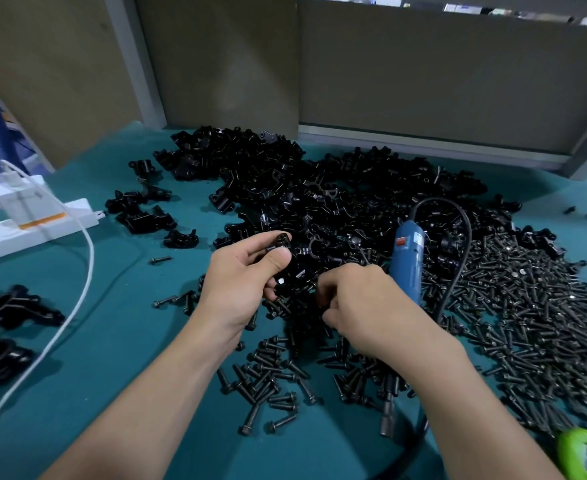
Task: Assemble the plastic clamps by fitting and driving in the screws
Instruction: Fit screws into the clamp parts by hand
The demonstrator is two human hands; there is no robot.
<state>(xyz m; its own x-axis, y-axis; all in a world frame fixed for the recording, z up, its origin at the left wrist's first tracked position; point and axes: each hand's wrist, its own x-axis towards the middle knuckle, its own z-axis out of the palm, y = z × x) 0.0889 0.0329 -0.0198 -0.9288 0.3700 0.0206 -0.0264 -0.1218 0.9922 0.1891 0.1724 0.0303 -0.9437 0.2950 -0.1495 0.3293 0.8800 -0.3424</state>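
On a teal worktop point(119, 341), filling the upper middle of the frame, a heap of black plastic clamps point(285, 174); to the right and across the lower centre, a wide spill of dark screws point(527, 306); right of centre, lying over both, a blue electric screwdriver point(408, 261) with a black cord; at centre frame, the left grip point(243, 282), thumb on top and fingers beneath, pinching one clamp point(281, 240) held up clear of the heap; just right of it, the right grip point(361, 306), knuckles up, fingers curled down over the screws, underside hidden, so cannot tell whether holding one. Judged light, stiff moulded plastic, unlikely to crush yet apt to twist under a driven screw; best taken by the outer shoulders, screw bore left uncovered; screws small, smooth, prone to roll; best pinched by the shank just under the head.
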